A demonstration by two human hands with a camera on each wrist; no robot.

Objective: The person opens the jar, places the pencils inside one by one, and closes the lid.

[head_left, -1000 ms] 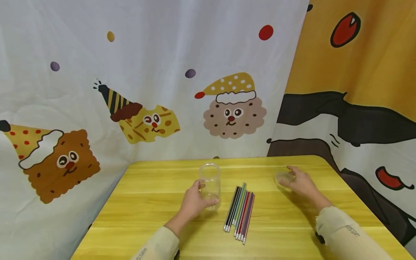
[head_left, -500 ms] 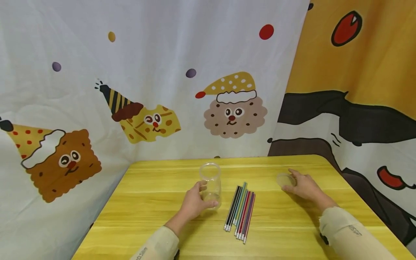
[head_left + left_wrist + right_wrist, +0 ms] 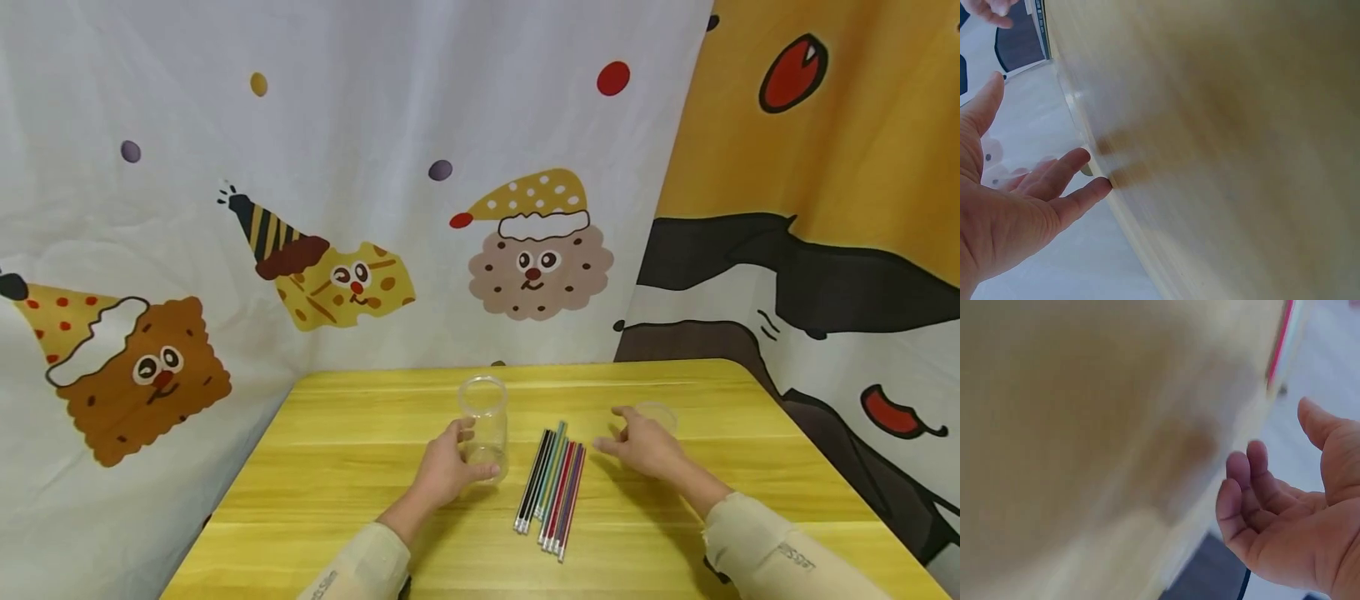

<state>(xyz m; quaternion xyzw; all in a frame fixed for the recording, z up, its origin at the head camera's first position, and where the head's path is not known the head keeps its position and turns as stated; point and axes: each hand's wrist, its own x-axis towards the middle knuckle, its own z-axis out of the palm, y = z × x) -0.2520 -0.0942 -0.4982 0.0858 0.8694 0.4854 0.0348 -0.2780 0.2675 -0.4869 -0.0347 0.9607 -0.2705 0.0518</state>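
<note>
A clear plastic jar (image 3: 484, 414) stands upright on the yellow table (image 3: 352, 467), with no lid on it. My left hand (image 3: 477, 451) grips its lower part, thumb in front and fingers behind; in the left wrist view the fingers (image 3: 1072, 181) lie against the barely visible jar wall. Several coloured pencils (image 3: 553, 486) lie side by side just right of the jar. My right hand (image 3: 617, 433) hovers open, holding nothing, right of the pencils' far ends. The clear round lid (image 3: 660, 412) lies on the table just behind that hand. The right wrist view shows relaxed fingers (image 3: 1241, 500).
Cartoon-printed cloth (image 3: 360, 208) hangs close behind and left of the table, and a yellow and black cloth (image 3: 825, 208) hangs on the right. The table's right edge (image 3: 847, 467) runs near my right forearm.
My right hand has left the clear lid and moved left towards the pencils; the lid stays on the table. My left hand and the jar have not moved.
</note>
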